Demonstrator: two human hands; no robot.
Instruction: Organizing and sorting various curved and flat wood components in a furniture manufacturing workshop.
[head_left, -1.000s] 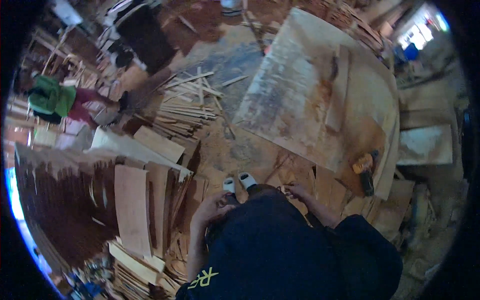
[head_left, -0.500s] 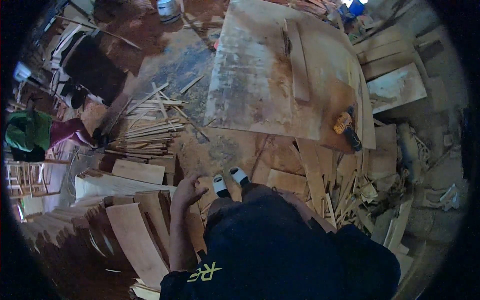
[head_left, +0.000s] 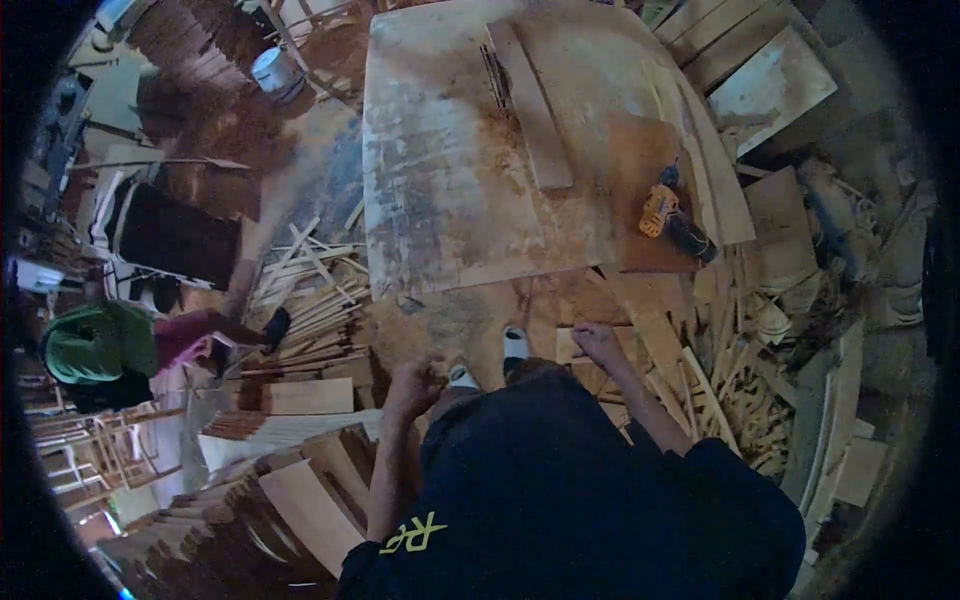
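I stand on a sawdust floor in front of a large worn plywood table (head_left: 450, 180). My left hand (head_left: 413, 383) hangs at my side with curled fingers, next to a stack of cut boards (head_left: 305, 398), and holds nothing I can see. My right hand (head_left: 598, 343) hangs loosely over scrap wood (head_left: 690, 380) and looks empty. A yellow and black power drill (head_left: 672, 222) lies on the table's right part, well beyond my right hand. A long plank (head_left: 532, 110) rests on the tabletop.
Thin wooden sticks (head_left: 310, 300) lie scattered on the floor to my left. Offcuts and boards pile up at right (head_left: 770, 250). A white bucket (head_left: 275, 72) stands far back. Green and pink cloth (head_left: 110, 345) sits at left beside wooden frames (head_left: 90, 450).
The view has swung right, so the table and drill now sit more centrally. My left hand has come off the board stack and both hands hang lower by my sides.
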